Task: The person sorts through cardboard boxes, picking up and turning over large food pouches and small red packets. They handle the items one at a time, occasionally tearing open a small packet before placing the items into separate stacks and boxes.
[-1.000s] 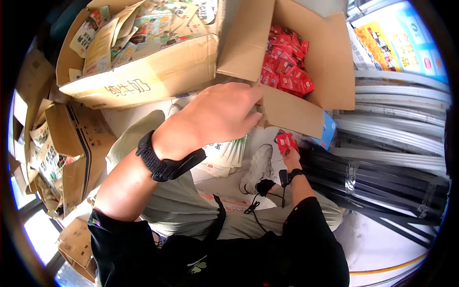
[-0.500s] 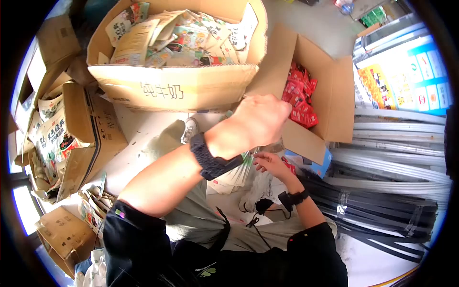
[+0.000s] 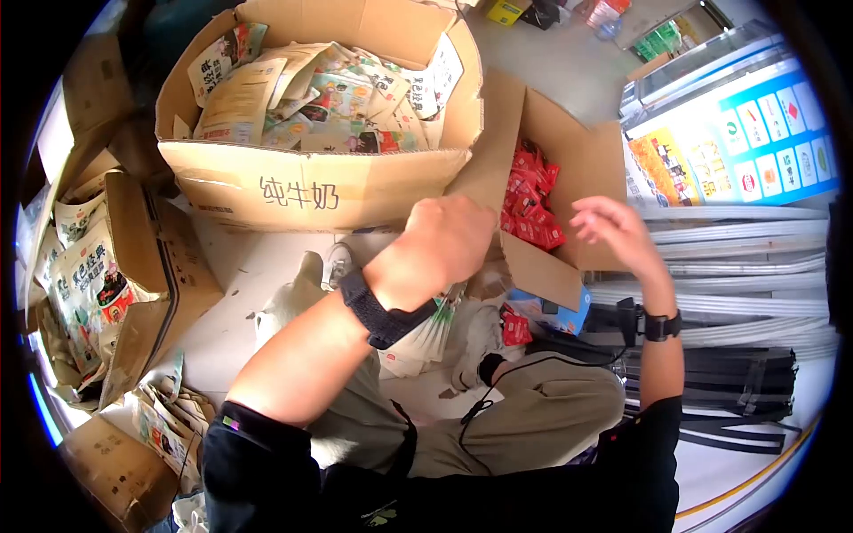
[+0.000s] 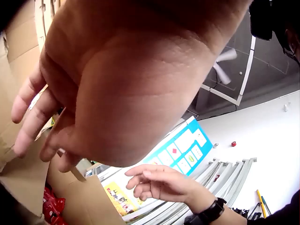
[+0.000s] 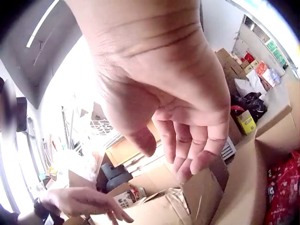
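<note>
In the head view my left hand [image 3: 444, 235] is raised in front of the carton of pouches, back of the hand up. Its fingertips are hidden there. In the left wrist view a thin tan edge [image 4: 59, 125] shows between that hand's fingers; I cannot tell whether they hold it. My right hand [image 3: 615, 233] hangs at the right side of a carton [image 3: 582, 164] of red packets [image 3: 530, 200], its fingers loosely bent around nothing. In the right wrist view its palm and fingers are bare. Pouches [image 3: 425, 342] lie fanned out on the floor below my left hand.
A big carton [image 3: 267, 191] full of printed pouches [image 3: 333, 102] stands ahead. Another open carton [image 3: 191, 258] of pouches is at the left. Red packets [image 3: 515, 325] lie by a blue box [image 3: 551, 313]. White strips [image 3: 711, 266] and black strips [image 3: 755, 377] are stacked at the right.
My right hand, which held a red packet low down, let it go, passed under my left hand and rose rightward to the carton of red packets. My left hand stayed raised; the head view shifted.
</note>
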{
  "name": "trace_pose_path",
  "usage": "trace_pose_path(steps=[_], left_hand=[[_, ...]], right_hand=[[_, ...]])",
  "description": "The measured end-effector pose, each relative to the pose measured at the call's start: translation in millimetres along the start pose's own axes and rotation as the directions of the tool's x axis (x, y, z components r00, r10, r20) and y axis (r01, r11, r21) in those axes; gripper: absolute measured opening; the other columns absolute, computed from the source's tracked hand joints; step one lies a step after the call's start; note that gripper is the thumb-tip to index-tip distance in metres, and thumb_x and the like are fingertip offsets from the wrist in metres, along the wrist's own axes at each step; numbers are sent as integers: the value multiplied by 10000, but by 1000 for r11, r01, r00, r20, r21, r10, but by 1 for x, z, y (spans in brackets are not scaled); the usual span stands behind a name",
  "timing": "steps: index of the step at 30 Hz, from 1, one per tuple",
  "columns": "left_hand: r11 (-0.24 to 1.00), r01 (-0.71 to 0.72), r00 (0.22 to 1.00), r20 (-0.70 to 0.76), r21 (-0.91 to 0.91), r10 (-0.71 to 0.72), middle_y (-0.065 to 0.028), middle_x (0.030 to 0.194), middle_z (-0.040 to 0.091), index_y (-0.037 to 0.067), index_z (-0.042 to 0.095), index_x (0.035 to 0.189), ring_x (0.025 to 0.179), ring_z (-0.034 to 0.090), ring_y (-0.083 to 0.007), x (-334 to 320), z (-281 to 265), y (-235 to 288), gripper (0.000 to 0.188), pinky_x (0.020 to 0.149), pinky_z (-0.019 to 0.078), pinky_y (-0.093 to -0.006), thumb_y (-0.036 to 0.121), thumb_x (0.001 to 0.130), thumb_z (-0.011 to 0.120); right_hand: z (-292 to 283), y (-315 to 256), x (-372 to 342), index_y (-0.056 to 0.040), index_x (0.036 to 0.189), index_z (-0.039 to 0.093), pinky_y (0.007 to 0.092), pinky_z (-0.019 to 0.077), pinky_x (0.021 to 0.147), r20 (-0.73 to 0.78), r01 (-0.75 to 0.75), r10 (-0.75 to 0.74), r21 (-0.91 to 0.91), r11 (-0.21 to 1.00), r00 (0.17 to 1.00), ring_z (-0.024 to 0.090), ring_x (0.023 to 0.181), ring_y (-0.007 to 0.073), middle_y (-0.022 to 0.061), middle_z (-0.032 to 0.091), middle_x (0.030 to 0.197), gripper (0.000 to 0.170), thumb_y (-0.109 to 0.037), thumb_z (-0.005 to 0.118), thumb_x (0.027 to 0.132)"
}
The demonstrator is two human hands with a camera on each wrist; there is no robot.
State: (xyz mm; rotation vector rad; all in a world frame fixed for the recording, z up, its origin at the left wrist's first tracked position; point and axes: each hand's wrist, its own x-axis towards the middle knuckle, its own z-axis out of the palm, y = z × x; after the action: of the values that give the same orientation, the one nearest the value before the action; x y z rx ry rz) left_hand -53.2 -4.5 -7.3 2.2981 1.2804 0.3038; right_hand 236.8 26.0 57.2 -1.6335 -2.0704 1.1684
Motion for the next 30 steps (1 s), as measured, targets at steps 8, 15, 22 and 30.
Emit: trace_pose_path(steps=[8,15,22,30], left_hand=[[912,245,968,-142,329,-208,-323,1470,294,15,409,1379,855,683,-275,16,9,-18,580,660,538,-378,138,821,509],[677,508,853,-420,533,-310,-277,1241,543,-97,510,1290,603,573,-199,10,32,-40,582,512,438,-300,215,800,535],[702,388,854,53,597,-518,-274,1475,271,4,496,1351,930,646,-278,12,17,-21,613,552,555,-373,239,800,626],[732,481,811,73,483,-581,-230,1493,258,-73,409,1372,662,668,-195,2,5,-21,670,533,538,-365,217,804,615]], right_hand=[[-31,-61,69,-11,1196,583,253,495,723,18,110,-109,-167,980,994,635,841,118,75,672,1021,282,-144,517,957],[1,-136,183,1,1116,615,282,515,719,150,366,-336,-300,881,930,649,787,156,89,686,918,250,-123,580,902],[101,-173,314,-5,979,659,424,534,736,361,511,-435,-805,301,825,655,826,360,215,662,907,222,-76,558,794],[242,-97,420,-42,1094,659,409,528,795,591,549,-81,-678,490,803,657,931,346,183,684,989,335,-101,605,769]])
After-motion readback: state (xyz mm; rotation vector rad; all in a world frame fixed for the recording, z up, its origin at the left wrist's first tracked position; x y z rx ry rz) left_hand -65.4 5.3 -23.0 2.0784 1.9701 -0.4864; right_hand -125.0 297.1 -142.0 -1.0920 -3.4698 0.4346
